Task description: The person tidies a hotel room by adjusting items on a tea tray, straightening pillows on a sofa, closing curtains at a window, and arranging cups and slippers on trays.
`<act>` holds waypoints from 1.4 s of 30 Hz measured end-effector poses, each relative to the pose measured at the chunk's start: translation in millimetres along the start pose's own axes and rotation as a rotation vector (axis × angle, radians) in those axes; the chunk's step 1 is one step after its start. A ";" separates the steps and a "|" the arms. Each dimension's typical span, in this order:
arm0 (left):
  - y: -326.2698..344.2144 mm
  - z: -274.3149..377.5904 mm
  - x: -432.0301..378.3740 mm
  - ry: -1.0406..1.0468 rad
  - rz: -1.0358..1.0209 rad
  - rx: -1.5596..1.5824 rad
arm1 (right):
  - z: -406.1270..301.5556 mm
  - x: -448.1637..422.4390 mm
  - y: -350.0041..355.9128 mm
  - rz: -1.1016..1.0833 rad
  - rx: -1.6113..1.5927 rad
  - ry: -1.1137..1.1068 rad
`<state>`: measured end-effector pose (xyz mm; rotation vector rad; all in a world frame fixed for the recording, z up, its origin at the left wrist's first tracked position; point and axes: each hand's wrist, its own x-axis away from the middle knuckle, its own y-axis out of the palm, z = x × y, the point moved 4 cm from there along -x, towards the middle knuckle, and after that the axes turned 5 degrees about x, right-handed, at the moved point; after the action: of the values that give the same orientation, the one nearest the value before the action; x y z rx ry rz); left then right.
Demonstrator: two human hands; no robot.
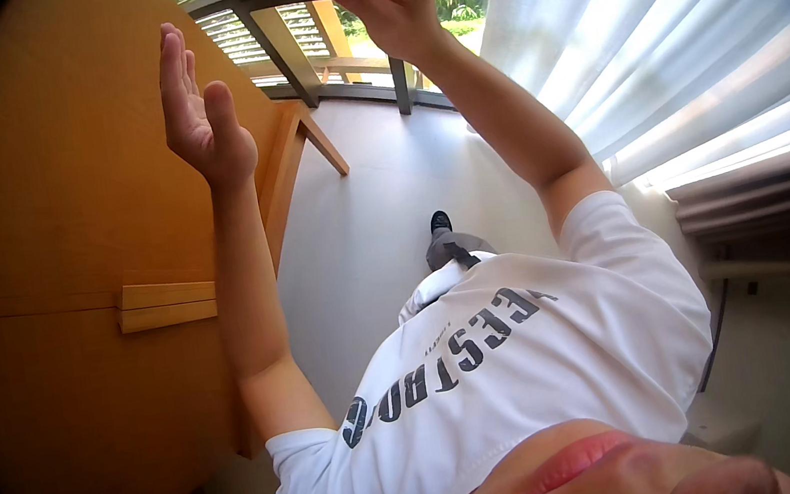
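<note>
My left hand [202,111] is raised over the wooden table [67,179], its palm turned inward. Its fingers point up, the thumb stands apart from them, and it holds nothing. Higher up and to the right is my right hand [394,0], in front of the dark-framed window [305,40]. Its thumb is spread away from the fingers, whose tips are cut off by the top of the picture. Nothing shows in that hand. A wide gap separates the two hands.
Two wooden strips [168,303] lie on the table beside my left forearm. A table leg [326,147] stands on the pale floor [352,207]. White curtains [637,31] hang at the right, with a brown cloth [758,188] below. One dark shoe [441,221] shows below me.
</note>
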<state>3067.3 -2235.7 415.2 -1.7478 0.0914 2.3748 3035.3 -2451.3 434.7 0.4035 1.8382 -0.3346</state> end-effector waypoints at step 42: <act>770.6 -242.1 -100.3 -0.185 -0.271 1.143 | 31.6 76.4 -514.0 0.458 1.415 0.451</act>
<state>3177.2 -3041.7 388.5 -0.8967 0.9023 1.6587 2817.4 -2919.0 365.6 1.9386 1.5630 -1.2756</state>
